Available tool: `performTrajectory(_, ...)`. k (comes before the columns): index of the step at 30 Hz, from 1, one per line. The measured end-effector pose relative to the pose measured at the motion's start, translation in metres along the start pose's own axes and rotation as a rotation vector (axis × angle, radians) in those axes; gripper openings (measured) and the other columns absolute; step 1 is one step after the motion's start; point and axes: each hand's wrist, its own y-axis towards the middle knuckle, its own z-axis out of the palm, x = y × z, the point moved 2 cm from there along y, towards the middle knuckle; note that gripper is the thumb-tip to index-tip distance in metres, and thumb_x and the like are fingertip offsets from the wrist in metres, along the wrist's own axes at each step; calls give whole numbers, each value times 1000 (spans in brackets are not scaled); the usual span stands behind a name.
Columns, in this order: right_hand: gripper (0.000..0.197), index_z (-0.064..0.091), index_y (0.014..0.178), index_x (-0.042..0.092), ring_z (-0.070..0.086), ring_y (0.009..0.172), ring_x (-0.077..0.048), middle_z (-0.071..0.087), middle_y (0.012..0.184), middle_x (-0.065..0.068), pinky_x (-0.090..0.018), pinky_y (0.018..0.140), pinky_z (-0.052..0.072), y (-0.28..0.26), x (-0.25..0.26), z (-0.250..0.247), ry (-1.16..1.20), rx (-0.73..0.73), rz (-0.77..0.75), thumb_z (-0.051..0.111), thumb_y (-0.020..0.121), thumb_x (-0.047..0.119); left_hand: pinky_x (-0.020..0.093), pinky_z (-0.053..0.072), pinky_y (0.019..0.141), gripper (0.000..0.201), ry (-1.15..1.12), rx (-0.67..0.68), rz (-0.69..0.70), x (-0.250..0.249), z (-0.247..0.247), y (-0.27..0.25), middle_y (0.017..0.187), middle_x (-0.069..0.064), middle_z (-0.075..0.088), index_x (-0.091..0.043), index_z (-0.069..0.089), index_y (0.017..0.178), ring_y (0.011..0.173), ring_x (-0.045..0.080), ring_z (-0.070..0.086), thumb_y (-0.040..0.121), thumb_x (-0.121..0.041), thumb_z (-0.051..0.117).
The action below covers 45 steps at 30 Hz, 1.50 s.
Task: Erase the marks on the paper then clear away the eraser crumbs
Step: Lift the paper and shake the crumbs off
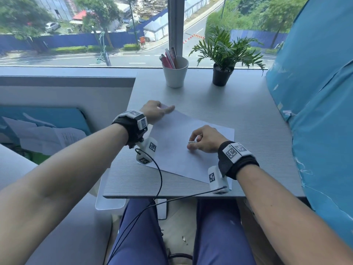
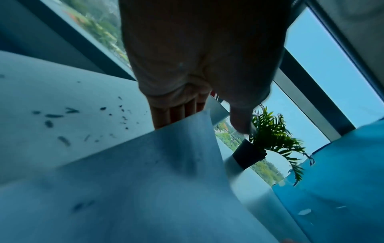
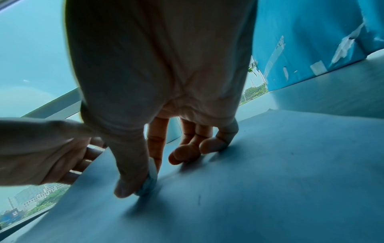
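lifting the far left corner of the paper (image 1: 181, 142) off the grey table (image 1: 248, 115) with the left hand (image 1: 152, 111), four fingers (image 2: 176, 111) tucked beneath the sheet and thumb above it, so a pinch on that corner. bowed upward there, the sheet, with the rest lying flat and skewed on the tabletop. scattered on the bare table surface just beside the raised edge, in the left wrist view, dark eraser crumbs (image 2: 62, 118) in flecks and short rolls. pressing down near the middle of the sheet with the right hand (image 1: 205, 139), gripping a small white eraser (image 1: 193, 141) between thumb and forefinger, its lower end touching the paper; other fingers (image 3: 209, 144) curled with their tips resting on the sheet. one faint short pencil stroke (image 3: 199, 199) visible on the paper just near the eraser in the right wrist view; otherwise plain. strapped on both wrists, black bands carrying white blocks with square printed codes, a thin black cable trailing off the table edge toward blue-trousered legs. standing at the far edge of the table by the window, a white cup (image 1: 175, 73) holding pens, and just to its right a small potted plant (image 1: 223, 60) in a black pot. along the right side, crumpled blue sheeting (image 1: 315, 102) with bits of tape.
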Motion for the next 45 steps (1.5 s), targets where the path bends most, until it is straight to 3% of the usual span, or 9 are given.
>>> performTrajectory(3,12,73,81,21,47,63,-2,50,68,9,-19,58,36,1,-2,2,7,-8,-1,78,76,31,44,58,86,46,-42,112,16,21,2,-11,98,6,74,-12,71,100,94,28,71,66,-36,89)
performTrajectory(8,17,75,80,24,61,74,-16,62,73,2,-27,75,52,1,-20,-8,87,-176,1,83,70,36,50,57,88,18,-250,33,154,33,-6,-24,92,8,77,-8,76,90,94,27,72,78,4,73)
performTrajectory(13,21,76,81,29,61,98,-18,67,105,-9,-27,89,48,-12,-54,-41,240,-657,133,84,66,41,34,58,79,18,-474,-58,282,18,-38,-37,92,13,75,7,70,101,83,22,73,84,3,74)
performTrajectory(19,16,74,74,29,55,122,-15,64,124,0,-38,108,41,-16,-26,-55,456,-677,52,86,67,38,26,55,79,15,-577,-80,430,10,-72,-54,94,9,76,2,68,99,85,19,73,87,-7,68)
performTrajectory(23,19,78,84,20,67,95,-16,72,91,2,-32,92,52,-17,6,-63,508,-780,-25,85,69,31,28,55,85,11,-614,-116,480,10,-87,-64,95,4,77,-3,71,99,90,19,72,89,-3,67)
performTrajectory(28,24,79,89,21,68,72,-15,74,85,2,-38,79,58,-34,26,-69,409,-852,-153,84,71,36,22,53,82,10,-593,-239,513,11,-104,-74,90,-9,77,-8,72,97,87,8,71,91,-3,66)
performTrajectory(34,24,79,92,20,69,81,-6,74,93,7,-31,75,56,-54,48,-73,346,-854,-274,82,74,35,24,53,86,29,-581,-255,514,6,-104,-86,90,-9,77,-29,80,82,90,8,71,89,-3,69)
performTrajectory(40,20,79,89,19,63,67,3,74,86,6,-20,73,54,-67,46,-90,321,-908,-232,81,73,32,30,57,80,14,-573,-279,439,-1,-100,-92,89,-5,77,-10,73,93,87,15,72,91,1,65)
performTrajectory(45,18,79,88,19,61,113,-18,67,121,-7,-30,102,43,-67,28,-107,255,-1039,-94,79,74,30,34,58,55,19,-666,-262,189,-19,-82,-95,89,11,76,-3,74,98,72,24,73,90,7,60)
